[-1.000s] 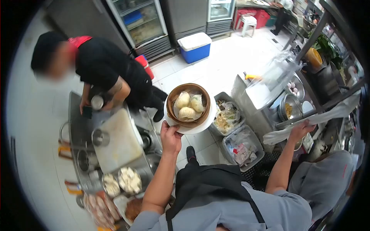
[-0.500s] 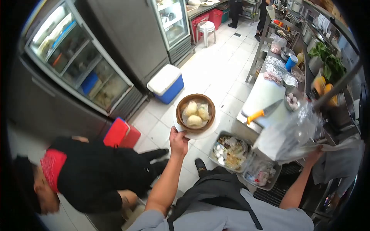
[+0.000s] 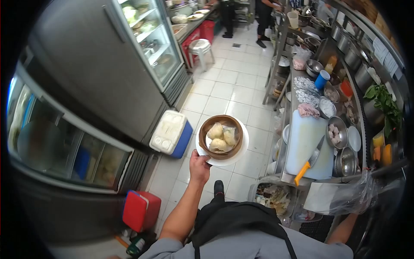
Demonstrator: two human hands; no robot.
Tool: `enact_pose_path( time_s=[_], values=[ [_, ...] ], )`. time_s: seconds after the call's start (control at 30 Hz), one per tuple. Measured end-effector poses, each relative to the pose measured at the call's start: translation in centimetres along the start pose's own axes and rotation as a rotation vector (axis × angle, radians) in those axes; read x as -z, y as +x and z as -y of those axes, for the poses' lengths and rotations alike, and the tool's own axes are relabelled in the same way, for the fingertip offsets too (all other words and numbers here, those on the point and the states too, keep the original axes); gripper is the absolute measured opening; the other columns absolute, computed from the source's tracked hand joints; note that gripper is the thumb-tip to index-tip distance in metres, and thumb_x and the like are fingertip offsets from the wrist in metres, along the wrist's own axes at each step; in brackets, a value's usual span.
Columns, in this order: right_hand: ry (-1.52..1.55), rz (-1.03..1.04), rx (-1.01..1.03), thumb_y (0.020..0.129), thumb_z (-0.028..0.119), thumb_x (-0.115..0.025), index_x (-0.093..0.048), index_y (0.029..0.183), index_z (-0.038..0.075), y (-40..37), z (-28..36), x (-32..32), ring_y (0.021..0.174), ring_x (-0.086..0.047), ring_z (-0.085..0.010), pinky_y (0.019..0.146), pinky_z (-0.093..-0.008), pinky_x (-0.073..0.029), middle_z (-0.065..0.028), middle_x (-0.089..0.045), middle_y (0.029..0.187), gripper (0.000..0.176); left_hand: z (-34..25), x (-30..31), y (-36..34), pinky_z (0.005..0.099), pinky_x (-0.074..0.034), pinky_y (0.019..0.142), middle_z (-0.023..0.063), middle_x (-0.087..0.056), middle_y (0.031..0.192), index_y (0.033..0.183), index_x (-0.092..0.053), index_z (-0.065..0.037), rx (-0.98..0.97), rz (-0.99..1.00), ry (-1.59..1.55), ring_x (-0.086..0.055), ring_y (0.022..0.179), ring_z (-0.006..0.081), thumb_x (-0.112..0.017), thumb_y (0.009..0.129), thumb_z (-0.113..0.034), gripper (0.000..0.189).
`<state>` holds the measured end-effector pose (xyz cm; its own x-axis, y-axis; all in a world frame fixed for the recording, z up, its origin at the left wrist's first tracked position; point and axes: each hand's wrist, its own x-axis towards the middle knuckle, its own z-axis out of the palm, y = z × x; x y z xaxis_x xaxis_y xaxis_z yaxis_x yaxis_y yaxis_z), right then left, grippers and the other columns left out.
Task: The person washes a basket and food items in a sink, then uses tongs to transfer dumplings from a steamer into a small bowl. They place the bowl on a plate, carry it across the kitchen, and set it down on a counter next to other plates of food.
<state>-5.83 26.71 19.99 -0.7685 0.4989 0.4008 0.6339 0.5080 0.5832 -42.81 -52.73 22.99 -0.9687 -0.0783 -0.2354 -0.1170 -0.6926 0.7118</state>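
My left hand [image 3: 200, 167] grips the near-left rim of a round white plate [image 3: 242, 149], fingers closed over its edge. On the plate sits a round bamboo steamer basket [image 3: 202, 137], uncovered. Inside are several pale dumplings [image 3: 218, 145] on thin paper. My right forearm [image 3: 343, 228] reaches down at the lower right. The right hand itself is hidden behind a clear plastic bag [image 3: 355, 196] that hangs at the counter's near end, beside a white sheet-like piece [image 3: 321, 199].
On the right counter lie a cutting board [image 3: 297, 142], a yellow-handled knife [image 3: 308, 163] and metal bowls [image 3: 337, 131]. A scrap tub [image 3: 276, 198] stands below. Left are fridges [image 3: 86, 56], a blue-and-white cooler [image 3: 170, 134] and a red cooler [image 3: 140, 211]. People [image 3: 264, 19] stand far ahead.
The view has moved forward along the aisle, and the person in black on the left has left it. My left hand still carries the plate. My right hand has become hidden behind the plastic.
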Motion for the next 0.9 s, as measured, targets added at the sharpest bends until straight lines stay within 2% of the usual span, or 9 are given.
enact_pose_path(
  time_s=[0.07, 0.1, 0.17, 0.27, 0.37, 0.47, 0.63, 0.8, 0.9],
  values=[
    [-0.112, 0.141, -0.211, 0.096, 0.025, -0.050, -0.056, 0.124, -0.001, 0.2, -0.6, 0.2, 0.119, -0.053, -0.0393, 0.102, -0.0443, -0.042, -0.0223, -0.056, 0.128, 0.039, -0.9, 0.5, 5.6, 0.0331, -0.053, 0.081, 0.0086, -0.061, 0.104, 0.103, -0.049, -0.006, 0.039, 0.050, 0.021, -0.063, 0.094, 0.0203, -0.048, 0.077, 0.009, 0.030],
    [0.083, 0.009, -0.356, 0.096, 0.025, -0.050, -0.057, 0.123, -0.002, -1.8, -1.7, -1.4, 0.118, -0.053, -0.0393, 0.102, -0.0444, -0.042, -0.0224, -0.057, 0.126, 0.038, -1.5, -0.3, 7.9, 0.0333, -0.054, 0.081, 0.0086, -0.061, 0.104, 0.103, -0.049, -0.006, 0.054, 0.066, 0.018, -0.062, 0.094, 0.0201, -0.048, 0.077, 0.009, 0.030],
    [0.400, -0.017, -0.661, 0.095, 0.026, -0.052, -0.056, 0.125, 0.000, -9.6, -1.7, -2.1, 0.118, -0.054, -0.0367, 0.101, -0.0435, -0.042, -0.0236, -0.056, 0.126, 0.040, -2.9, -2.4, 12.7, 0.0338, -0.054, 0.081, 0.0086, -0.061, 0.104, 0.104, -0.049, -0.006, 0.078, 0.108, 0.020, -0.062, 0.093, 0.0198, -0.048, 0.077, 0.009, 0.030],
    [0.694, 0.320, -1.097, 0.092, 0.028, -0.054, -0.053, 0.131, 0.002, -18.5, 4.6, 1.5, 0.117, -0.055, -0.0317, 0.097, -0.0415, -0.043, -0.0256, -0.055, 0.128, 0.047, -2.7, -3.4, 21.3, 0.0367, -0.054, 0.082, 0.0090, -0.060, 0.106, 0.105, -0.048, -0.006, 0.127, 0.177, 0.014, -0.062, 0.094, 0.0209, -0.048, 0.077, 0.009, 0.031],
    [0.646, 0.597, -1.148, 0.091, 0.028, -0.053, -0.054, 0.129, 0.002, -18.1, 17.0, 3.8, 0.115, -0.056, -0.0322, 0.096, -0.0415, -0.044, -0.0250, -0.056, 0.126, 0.046, -2.4, -6.1, 29.3, 0.0388, -0.053, 0.084, 0.0095, -0.060, 0.108, 0.107, -0.048, -0.006, 0.166, 0.229, 0.024, -0.062, 0.096, 0.0224, -0.047, 0.078, 0.008, 0.033],
    [0.652, 0.893, -0.942, 0.091, 0.029, -0.052, -0.056, 0.126, 0.001, -13.1, 30.8, 4.7, 0.113, -0.057, -0.0327, 0.095, -0.0414, -0.045, -0.0244, -0.058, 0.123, 0.044, -2.8, -9.2, 36.6, 0.0406, -0.053, 0.085, 0.0106, -0.059, 0.112, 0.111, -0.048, -0.006, 0.211, 0.252, 0.040, -0.061, 0.100, 0.0243, -0.047, 0.078, 0.007, 0.036],
    [0.745, 1.263, -0.259, 0.090, 0.029, -0.049, -0.059, 0.121, 0.001, -0.1, 52.5, 6.1, 0.110, -0.059, -0.0335, 0.094, -0.0413, -0.046, -0.0234, -0.060, 0.120, 0.043, -3.2, -10.5, 47.8, 0.0436, -0.053, 0.086, 0.0128, -0.056, 0.118, 0.118, -0.045, -0.006, 0.245, 0.248, 0.082, -0.059, 0.107, 0.0277, -0.047, 0.079, 0.005, 0.041],
    [0.796, 1.305, 0.304, 0.090, 0.030, -0.047, -0.062, 0.117, 0.000, 15.1, 70.1, 8.0, 0.108, -0.060, -0.0344, 0.093, -0.0413, -0.047, -0.0224, -0.063, 0.116, 0.043, -4.8, -9.8, 56.2, 0.0451, -0.053, 0.089, 0.0139, -0.056, 0.118, 0.121, -0.044, -0.004, 0.191, 0.182, 0.138, -0.059, 0.108, 0.0286, -0.051, 0.077, 0.003, 0.044],
    [0.874, 1.113, 0.463, 0.090, 0.030, -0.046, -0.064, 0.114, 0.000, 29.3, 81.6, 9.7, 0.106, -0.061, -0.0349, 0.092, -0.0412, -0.048, -0.0218, -0.064, 0.113, 0.043, -5.3, -9.0, 61.1, 0.0462, -0.052, 0.091, 0.0146, -0.057, 0.117, 0.120, -0.045, -0.002, 0.166, 0.150, 0.149, -0.059, 0.108, 0.0292, -0.053, 0.075, 0.003, 0.046]
  ],
)
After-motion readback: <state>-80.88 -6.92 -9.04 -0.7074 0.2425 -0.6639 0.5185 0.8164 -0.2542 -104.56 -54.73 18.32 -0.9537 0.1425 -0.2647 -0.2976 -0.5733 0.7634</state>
